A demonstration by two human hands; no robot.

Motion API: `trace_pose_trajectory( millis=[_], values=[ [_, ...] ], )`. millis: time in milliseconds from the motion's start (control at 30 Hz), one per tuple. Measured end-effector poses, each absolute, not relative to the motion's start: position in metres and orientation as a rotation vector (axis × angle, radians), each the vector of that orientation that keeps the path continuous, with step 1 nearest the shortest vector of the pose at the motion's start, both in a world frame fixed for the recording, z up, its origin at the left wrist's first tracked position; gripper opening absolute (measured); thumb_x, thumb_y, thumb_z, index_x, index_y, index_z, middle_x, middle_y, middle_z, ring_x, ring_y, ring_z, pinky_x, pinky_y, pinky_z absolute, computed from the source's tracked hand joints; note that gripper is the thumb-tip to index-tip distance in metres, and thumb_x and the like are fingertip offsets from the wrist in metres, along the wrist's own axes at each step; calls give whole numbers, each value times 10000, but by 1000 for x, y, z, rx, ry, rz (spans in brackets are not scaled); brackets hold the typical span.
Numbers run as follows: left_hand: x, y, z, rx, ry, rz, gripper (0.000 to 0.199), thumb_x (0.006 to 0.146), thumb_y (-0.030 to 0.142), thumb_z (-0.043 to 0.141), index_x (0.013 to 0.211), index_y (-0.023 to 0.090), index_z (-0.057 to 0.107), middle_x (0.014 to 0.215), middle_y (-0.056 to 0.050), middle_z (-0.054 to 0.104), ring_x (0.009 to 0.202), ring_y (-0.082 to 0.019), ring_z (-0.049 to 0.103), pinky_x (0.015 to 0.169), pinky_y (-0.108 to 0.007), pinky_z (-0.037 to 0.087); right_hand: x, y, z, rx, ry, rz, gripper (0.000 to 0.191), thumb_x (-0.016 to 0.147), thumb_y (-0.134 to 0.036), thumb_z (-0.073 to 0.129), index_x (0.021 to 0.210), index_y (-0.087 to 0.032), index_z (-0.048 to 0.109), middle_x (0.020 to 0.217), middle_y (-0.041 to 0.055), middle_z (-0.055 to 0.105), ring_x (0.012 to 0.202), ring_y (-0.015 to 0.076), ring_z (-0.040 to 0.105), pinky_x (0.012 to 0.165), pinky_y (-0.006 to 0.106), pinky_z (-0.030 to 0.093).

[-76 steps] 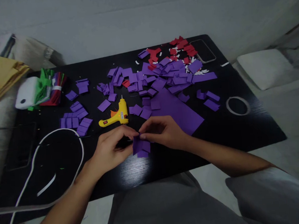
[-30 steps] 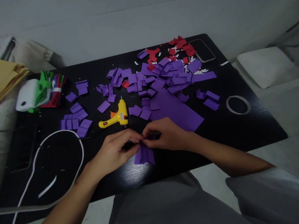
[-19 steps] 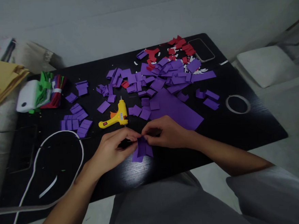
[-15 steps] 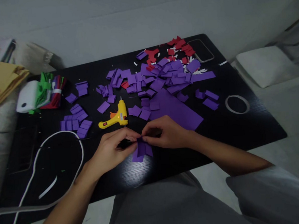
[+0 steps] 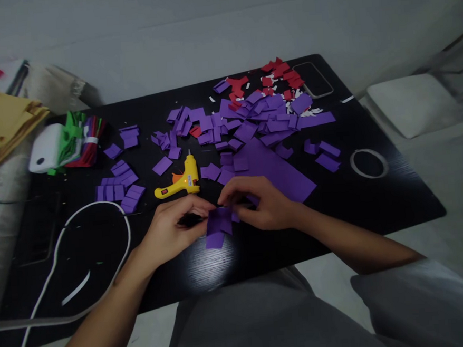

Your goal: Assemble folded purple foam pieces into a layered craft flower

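Working at a black table (image 5: 348, 207) that fills most of the frame. Purple sheet (image 5: 282, 172) lies flat right of centre, its far end under a heap of cut purple pieces (image 5: 274, 109).

Both hands at lower centre, close together. Left hand (image 5: 174, 227) pinching the left edge of the work between thumb and fingers. Right hand (image 5: 261, 203) curled at its upper right edge, thumb and forefinger somewhat apart; cannot tell whether it grips or only steadies.

Yellow glue gun (image 5: 182, 181) on its side just above the left hand, nozzle toward the top of the frame, held by neither hand.

Work itself: a folded purple piece (image 5: 218, 227), lower centre, between the hands, flaps hanging toward the near edge. Step in hand, as I judge it: shaping or lining up the folds. Next move seems to call for a steady left pinch and light right fingertips along the crease.

Smallest: white scraps (image 5: 310, 112), upper right.
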State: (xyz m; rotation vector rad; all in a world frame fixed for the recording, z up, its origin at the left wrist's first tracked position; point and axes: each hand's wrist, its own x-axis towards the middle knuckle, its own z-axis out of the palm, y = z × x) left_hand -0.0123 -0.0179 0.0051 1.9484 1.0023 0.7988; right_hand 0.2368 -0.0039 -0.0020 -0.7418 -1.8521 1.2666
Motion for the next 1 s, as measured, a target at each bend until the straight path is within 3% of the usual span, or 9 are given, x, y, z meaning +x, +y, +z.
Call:
trace_pose_trajectory(
  millis=[167,433,633,833,933,1000],
  values=[
    [-13,-16,4,1931,1013,801,175,839,152,826,997,177,755,852,-19,777,749,-118,742,729,-180,610,239,-2,-3,-550,-2033,1142,346,826,-44,681,1105,-229,769,1138,70,651,1073,188,666,965,355,571],
    [-14,-14,7,2004,984,814,164,853,109,768,995,178,723,886,-29,773,776,-126,747,739,-200,603,241,2,-10,-557,-1988,1188,104,900,-161,778,999,-181,751,1100,76,712,992,174,707,893,319,600],
    [-18,-15,7,2165,971,797,209,849,93,727,1026,191,673,924,-30,759,839,-144,741,753,-221,576,240,4,-9,-570,-1930,1071,150,877,-234,843,912,-172,711,1049,79,719,961,175,719,874,311,595],
    [-23,-13,13,2127,837,750,194,927,135,580,1094,190,663,1027,-79,753,964,-202,731,858,-319,576,241,1,-8,-605,-1964,1032,111,893,-147,794,948,-198,712,1110,80,732,1043,190,736,938,344,603],
    [-21,-11,18,2061,828,741,209,1018,176,503,1005,190,711,1001,-72,771,945,-188,736,853,-307,568,240,0,-9,-597,-1974,997,133,893,-97,768,962,-196,713,1102,80,740,1043,185,742,939,334,607],
    [-17,-11,19,2005,882,753,237,1030,218,542,869,185,713,883,-49,767,823,-161,725,769,-274,561,239,-1,-10,-583,-1988,959,138,903,-84,747,969,-200,711,1090,78,746,1034,179,744,931,326,614]
  ],
)
